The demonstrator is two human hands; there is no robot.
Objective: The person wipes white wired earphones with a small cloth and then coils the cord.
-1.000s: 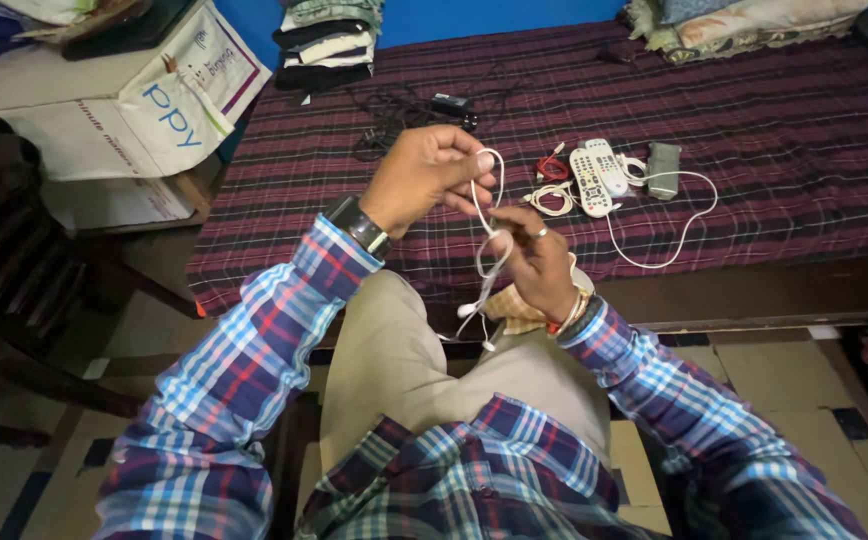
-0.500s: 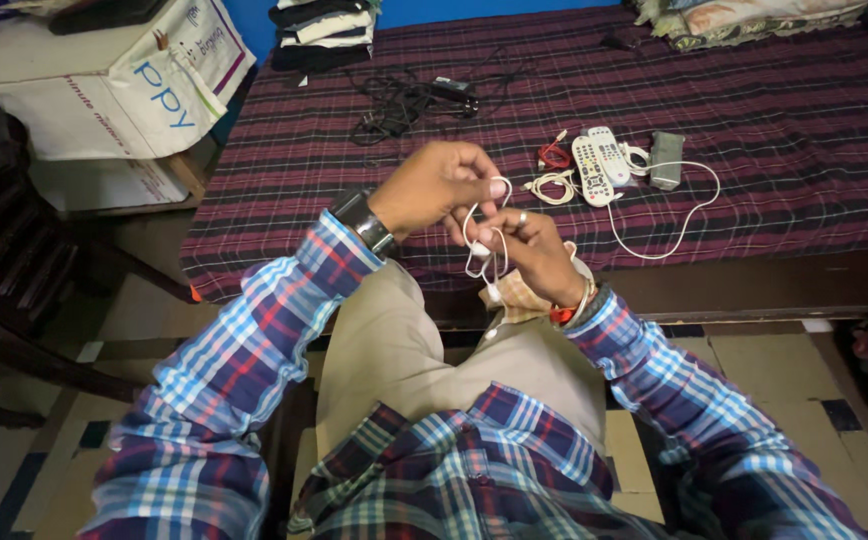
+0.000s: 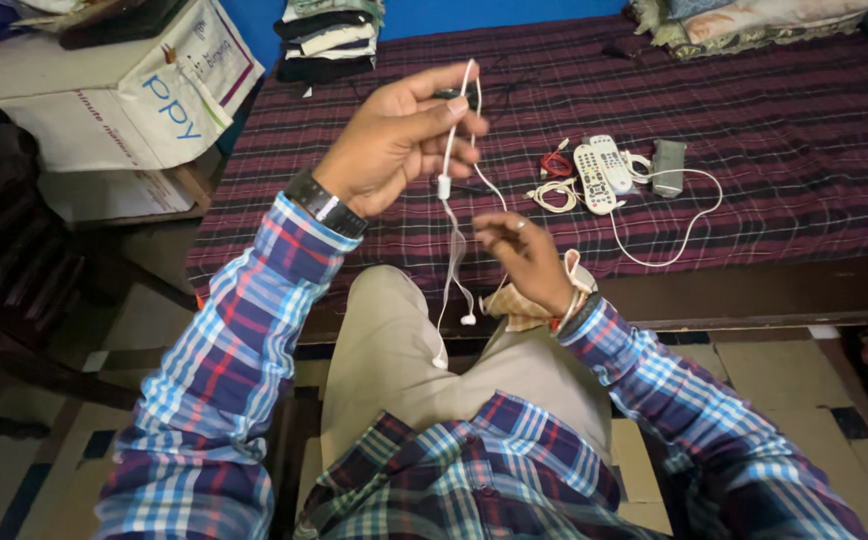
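My left hand [image 3: 394, 140] is raised over the bed edge and pinches a white earphone cable [image 3: 450, 215] between thumb and fingers. The cable hangs down from it, with its two earbuds dangling above my knee. My right hand [image 3: 524, 255] sits lower, fingers loosely curled around the cable strand that runs through it. A beige cloth [image 3: 524, 308] lies on my lap under the right wrist.
On the plaid bedsheet [image 3: 754, 130] lie two white remotes [image 3: 597, 172], coiled white and red cables [image 3: 552, 185], a grey pouch [image 3: 665, 165] and a black cable tangle. Folded clothes [image 3: 329, 40] and a cardboard box [image 3: 124, 100] stand at left; a dark chair [image 3: 4, 260] is beside me.
My left hand has lifted up and away from my right hand, drawing the bunched earphone cable out so it hangs long. My right hand has stayed low.
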